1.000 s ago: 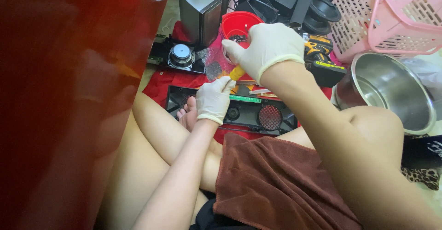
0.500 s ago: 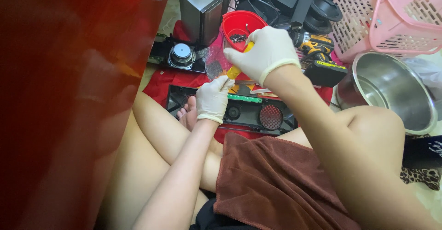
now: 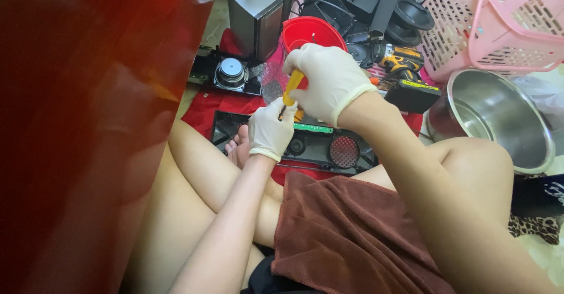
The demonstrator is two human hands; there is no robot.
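Red blur [image 3: 88, 123] hides the left — pink basket [image 3: 499, 23] beside steel pot [image 3: 499, 117].

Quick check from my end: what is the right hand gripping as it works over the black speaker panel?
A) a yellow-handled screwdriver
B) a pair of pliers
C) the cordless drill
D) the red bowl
A: the gloved right hand is wrapped around a yellow-handled screwdriver whose tip points down at the black speaker panel, where the gloved left hand steadies it; the cordless drill and red bowl lie untouched behind.
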